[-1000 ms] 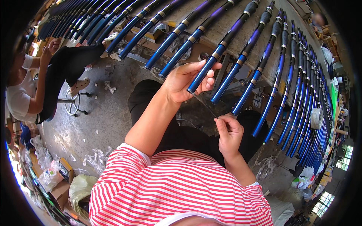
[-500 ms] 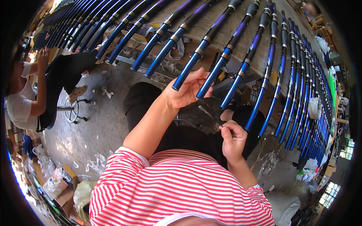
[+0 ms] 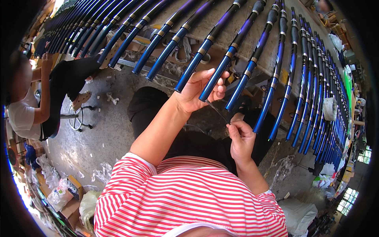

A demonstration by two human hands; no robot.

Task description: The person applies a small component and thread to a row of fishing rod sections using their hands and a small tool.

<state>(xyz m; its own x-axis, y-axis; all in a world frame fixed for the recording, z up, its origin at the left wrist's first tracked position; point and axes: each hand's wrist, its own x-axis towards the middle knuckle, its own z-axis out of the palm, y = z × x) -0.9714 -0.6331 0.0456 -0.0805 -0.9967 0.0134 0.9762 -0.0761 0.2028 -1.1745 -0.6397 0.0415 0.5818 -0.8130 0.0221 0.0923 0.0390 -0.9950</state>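
A long row of fishing rods with glossy blue butt ends (image 3: 245, 83) lies fanned out, the butts jutting over the near table edge toward me. My left hand (image 3: 199, 90) is closed from beneath around one fishing rod (image 3: 215, 81), near its butt end; that rod hides part of the fingers. Below and to the right, my right hand (image 3: 241, 144) pinches the lower end of a thin dark strip (image 3: 218, 112). The strip slants up toward the butt of the held rod; whether it joins it I cannot tell.
The worktable (image 3: 254, 43) bears the rods. A roll of clear tape (image 3: 330, 109) sits among the rods at right. At left a person in a white top (image 3: 24, 114) sits by a wheeled stool (image 3: 75, 118). Plastic scraps (image 3: 103, 172) and boxes (image 3: 71, 211) lie on the floor.
My right hand has shifted slightly up and left, and more of the thin strip shows between my hands. My left hand stays at the same rod; the rods appear slightly shifted leftward.
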